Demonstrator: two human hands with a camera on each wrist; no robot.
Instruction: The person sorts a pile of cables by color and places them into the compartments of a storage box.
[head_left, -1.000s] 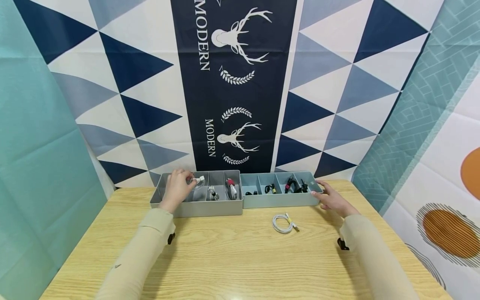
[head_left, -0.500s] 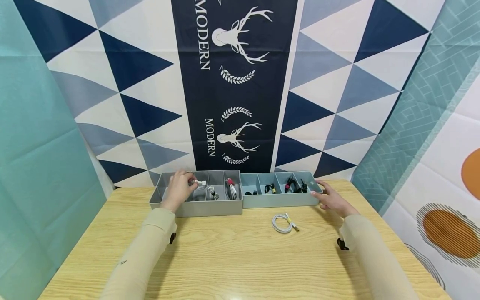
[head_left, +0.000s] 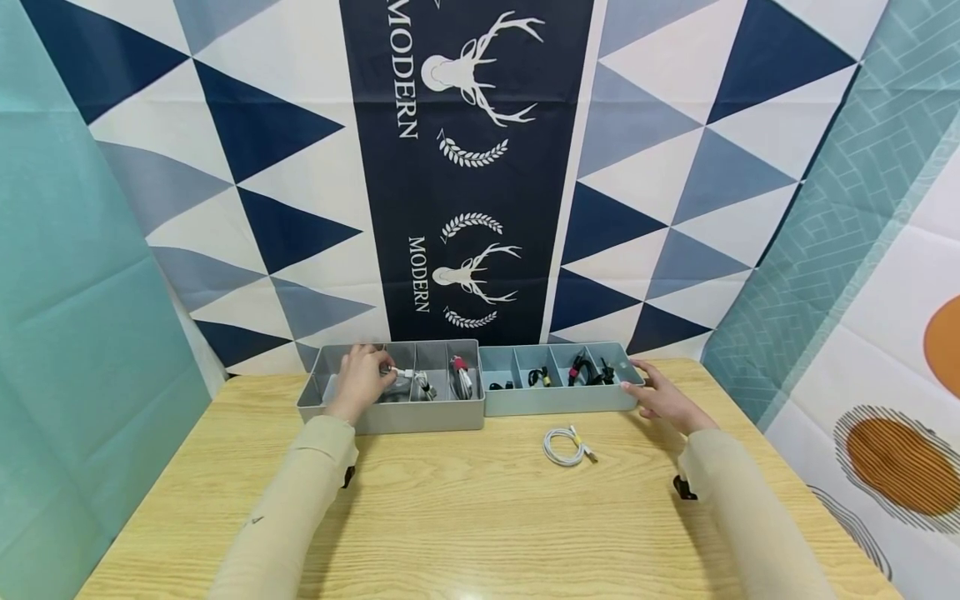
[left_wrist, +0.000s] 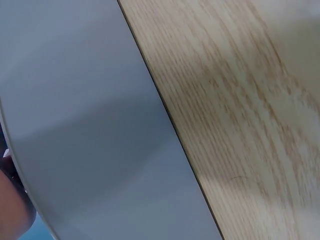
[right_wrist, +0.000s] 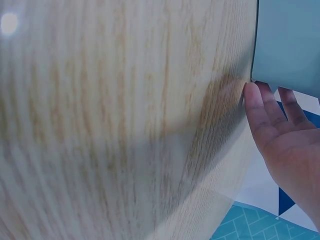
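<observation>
My left hand (head_left: 363, 379) reaches into the grey divided box (head_left: 420, 418), its fingertips pinching a white cable (head_left: 405, 373) near a plug. The rest of that cable hangs over the middle compartments and is partly hidden. In the left wrist view, the grey box's front wall (left_wrist: 95, 110) fills much of the picture, and one finger (left_wrist: 14, 207) shows past its rim. My right hand (head_left: 663, 400) rests against the right end of the pale blue divided box (head_left: 562, 404). In the right wrist view its fingers (right_wrist: 257, 112) lie fairly straight along that end.
A coiled white cable (head_left: 564, 447) with a yellow tie lies on the wooden table (head_left: 480, 517) before the blue box. Dark cables (head_left: 581, 371) sit in the blue box's compartments. A cable with a red tie (head_left: 461, 377) occupies the grey box's right compartment. Patterned cloth hangs behind.
My left hand has shifted slightly right and lower with the white cable, whose plug moved toward the neighbouring compartment. My right hand stays in place at the blue box.
</observation>
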